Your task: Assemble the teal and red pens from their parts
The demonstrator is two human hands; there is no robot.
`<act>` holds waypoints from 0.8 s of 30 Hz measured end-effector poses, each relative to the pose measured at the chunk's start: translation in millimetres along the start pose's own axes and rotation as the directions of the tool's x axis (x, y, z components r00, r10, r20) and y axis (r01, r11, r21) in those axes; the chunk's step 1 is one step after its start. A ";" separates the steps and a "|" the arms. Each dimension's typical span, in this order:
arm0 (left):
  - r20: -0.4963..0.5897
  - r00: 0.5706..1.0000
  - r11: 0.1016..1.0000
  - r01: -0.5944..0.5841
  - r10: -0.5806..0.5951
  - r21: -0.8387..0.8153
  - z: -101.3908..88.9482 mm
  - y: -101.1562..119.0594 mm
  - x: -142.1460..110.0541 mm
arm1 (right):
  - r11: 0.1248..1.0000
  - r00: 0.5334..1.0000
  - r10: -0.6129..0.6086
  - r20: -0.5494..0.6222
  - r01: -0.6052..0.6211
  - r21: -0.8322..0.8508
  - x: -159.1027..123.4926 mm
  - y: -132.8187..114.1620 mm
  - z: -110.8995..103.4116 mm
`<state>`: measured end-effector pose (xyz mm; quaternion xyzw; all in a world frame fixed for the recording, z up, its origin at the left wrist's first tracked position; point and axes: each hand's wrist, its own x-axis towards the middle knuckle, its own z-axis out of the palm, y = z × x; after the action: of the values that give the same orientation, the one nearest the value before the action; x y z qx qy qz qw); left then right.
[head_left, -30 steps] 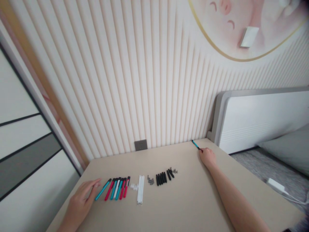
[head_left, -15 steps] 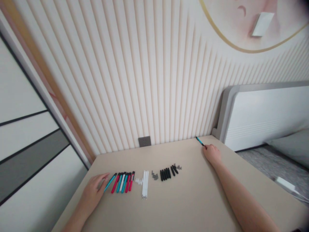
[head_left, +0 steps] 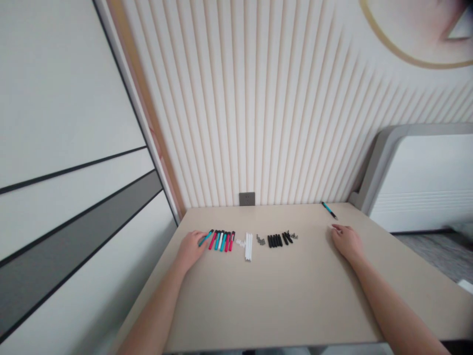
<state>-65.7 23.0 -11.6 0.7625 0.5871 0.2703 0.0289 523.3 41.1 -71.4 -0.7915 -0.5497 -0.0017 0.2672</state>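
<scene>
My left hand point(head_left: 191, 250) lies at the left end of a row of several teal, red and white marker pens point(head_left: 221, 240), its fingers over the lower end of a teal pen point(head_left: 206, 237). Whether it grips that pen, I cannot tell. My right hand point(head_left: 345, 241) rests on the tabletop with its fingers apart, holding nothing. A lone teal and black pen point(head_left: 328, 210) lies beyond it near the far edge, not touching it. Between my hands lie white sticks point(head_left: 249, 246), small grey parts point(head_left: 260, 239) and black pieces point(head_left: 275, 240).
Everything lies on a beige table point(head_left: 281, 296) set against a ribbed wall with a socket point(head_left: 247, 198). A white bed headboard point(head_left: 421, 177) stands at the right and a wardrobe door point(head_left: 74, 148) at the left.
My left hand has moved onto the end of the teal pen. My right hand has drawn back from the lone pen, which stays near the far edge. The view has turned and risen.
</scene>
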 end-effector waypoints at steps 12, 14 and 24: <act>-0.104 0.994 0.997 0.024 -0.032 -0.072 9.6 -12.9 1.3 | 0.999 0.998 -0.046 0.038 0.047 -0.025 -10.6 -11.6 -3.6; -0.195 0.978 0.984 0.041 -0.074 -0.171 8.3 -12.1 2.5 | 0.999 0.998 -0.044 0.034 0.045 -0.026 -10.5 -12.2 -3.6; -0.162 0.953 0.665 0.051 -0.254 -0.745 2.0 12.5 -0.9 | 0.992 0.992 -0.122 -0.016 0.122 -0.018 -11.7 -11.0 -5.4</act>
<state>-53.9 18.9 -9.1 0.5935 0.4904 0.5738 0.2794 510.7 31.3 -65.6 -0.7585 -0.5949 -0.0292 0.2644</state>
